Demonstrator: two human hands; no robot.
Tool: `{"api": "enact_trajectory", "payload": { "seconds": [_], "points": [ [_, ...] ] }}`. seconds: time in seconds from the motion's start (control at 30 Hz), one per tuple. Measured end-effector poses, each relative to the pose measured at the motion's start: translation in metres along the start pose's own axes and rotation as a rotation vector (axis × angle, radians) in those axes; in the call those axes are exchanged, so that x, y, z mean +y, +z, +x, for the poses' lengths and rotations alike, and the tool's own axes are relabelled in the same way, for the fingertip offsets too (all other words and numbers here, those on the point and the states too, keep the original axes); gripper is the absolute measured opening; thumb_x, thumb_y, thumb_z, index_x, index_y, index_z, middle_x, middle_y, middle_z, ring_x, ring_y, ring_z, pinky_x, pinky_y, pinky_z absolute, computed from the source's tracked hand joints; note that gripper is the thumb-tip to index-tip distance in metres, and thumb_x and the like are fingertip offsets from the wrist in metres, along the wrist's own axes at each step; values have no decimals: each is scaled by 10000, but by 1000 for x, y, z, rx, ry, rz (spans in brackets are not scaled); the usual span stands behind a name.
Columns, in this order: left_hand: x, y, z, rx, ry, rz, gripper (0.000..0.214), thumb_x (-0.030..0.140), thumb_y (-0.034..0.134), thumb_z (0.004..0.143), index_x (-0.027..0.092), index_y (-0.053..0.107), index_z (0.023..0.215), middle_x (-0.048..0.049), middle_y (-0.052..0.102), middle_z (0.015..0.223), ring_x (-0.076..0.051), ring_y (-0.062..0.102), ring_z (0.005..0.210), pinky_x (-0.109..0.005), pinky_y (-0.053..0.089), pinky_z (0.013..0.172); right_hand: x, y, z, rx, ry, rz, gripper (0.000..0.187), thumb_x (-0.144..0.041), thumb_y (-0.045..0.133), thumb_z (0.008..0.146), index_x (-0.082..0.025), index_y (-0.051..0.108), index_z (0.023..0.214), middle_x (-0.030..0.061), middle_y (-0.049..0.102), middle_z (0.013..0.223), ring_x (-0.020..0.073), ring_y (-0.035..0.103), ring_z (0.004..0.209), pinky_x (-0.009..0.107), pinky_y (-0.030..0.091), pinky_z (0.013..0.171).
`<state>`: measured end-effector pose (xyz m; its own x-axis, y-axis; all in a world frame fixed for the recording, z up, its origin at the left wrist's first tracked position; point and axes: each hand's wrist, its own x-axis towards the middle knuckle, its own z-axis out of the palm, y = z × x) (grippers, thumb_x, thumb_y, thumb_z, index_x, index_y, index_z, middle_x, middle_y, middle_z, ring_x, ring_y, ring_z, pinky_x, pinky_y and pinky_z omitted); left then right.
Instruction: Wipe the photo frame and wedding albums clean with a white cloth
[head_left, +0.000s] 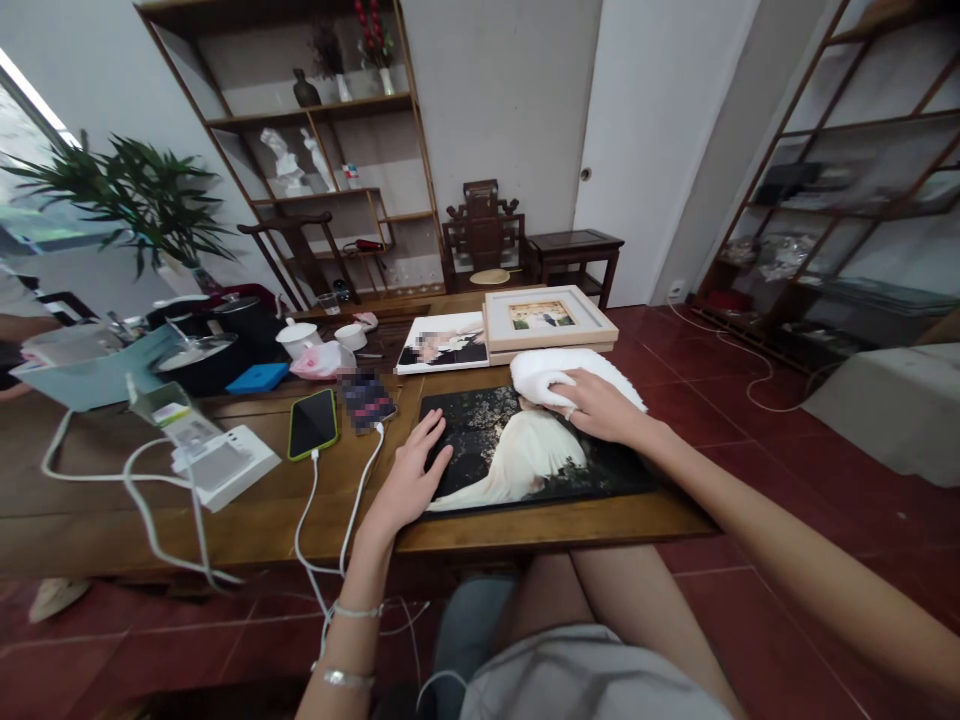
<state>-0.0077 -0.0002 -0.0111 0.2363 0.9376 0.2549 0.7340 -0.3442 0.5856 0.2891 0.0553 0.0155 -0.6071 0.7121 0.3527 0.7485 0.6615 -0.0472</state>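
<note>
A dark photo panel (472, 462) with a pale flowing gown printed on it lies flat near the table's front edge. My left hand (412, 470) rests on the panel's left edge, fingers stretched out and holding nothing. Bunched in my right hand (596, 405) is a white cloth (540, 370), pressed on the upper right part of the panel. The cloth and hand cover that part of the picture.
Behind the panel lie a light-framed photo (585, 335) on a stack and another photo print (472, 350). To the left are a green-cased phone (313, 425), a second phone (367, 400), white cables, a white box (229, 465) and a blue box (257, 378) on the wooden table (360, 530).
</note>
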Motion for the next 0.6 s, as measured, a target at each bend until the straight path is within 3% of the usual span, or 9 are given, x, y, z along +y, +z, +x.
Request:
{"api": "enact_trajectory", "payload": {
  "seconds": [0.17, 0.4, 0.5, 0.6],
  "points": [
    [-1, 0, 1, 1, 1, -6, 463, 359, 394, 886, 163, 450, 1301, -117, 347, 1447, -207, 267, 1355, -429, 221, 1092, -18, -3, -24, -8, 10, -15, 289, -129, 434, 800, -163, 619, 1019, 133, 572, 1180, 297, 486, 1094, 470, 357, 943],
    [-6, -1, 4, -15, 45, -6, 470, 394, 416, 871, 184, 471, 1289, -97, 370, 1438, -214, 308, 1337, -432, 230, 1090, -71, -34, -89, -114, -1, 51, 339, -79, 454, 725, -196, 612, 1002, 131, 552, 1242, 264, 405, 1233, 492, 276, 1035],
    [-6, 0, 4, -9, 52, 1, 471, 384, 412, 872, 179, 467, 1292, -99, 366, 1440, -211, 303, 1339, -434, 232, 1089, -77, -42, -94, -146, -6, 71, 348, -75, 458, 707, -188, 619, 993, 143, 508, 1293, 265, 400, 1234, 478, 283, 1029],
    [-6, 1, 4, 1, 47, 10, 471, 381, 413, 870, 177, 469, 1291, -99, 370, 1438, -209, 310, 1336, -426, 230, 1090, -68, -38, -83, -122, 3, 71, 350, -91, 444, 727, -175, 622, 1018, 148, 505, 1283, 286, 424, 1191, 473, 325, 984]
  ]
}}
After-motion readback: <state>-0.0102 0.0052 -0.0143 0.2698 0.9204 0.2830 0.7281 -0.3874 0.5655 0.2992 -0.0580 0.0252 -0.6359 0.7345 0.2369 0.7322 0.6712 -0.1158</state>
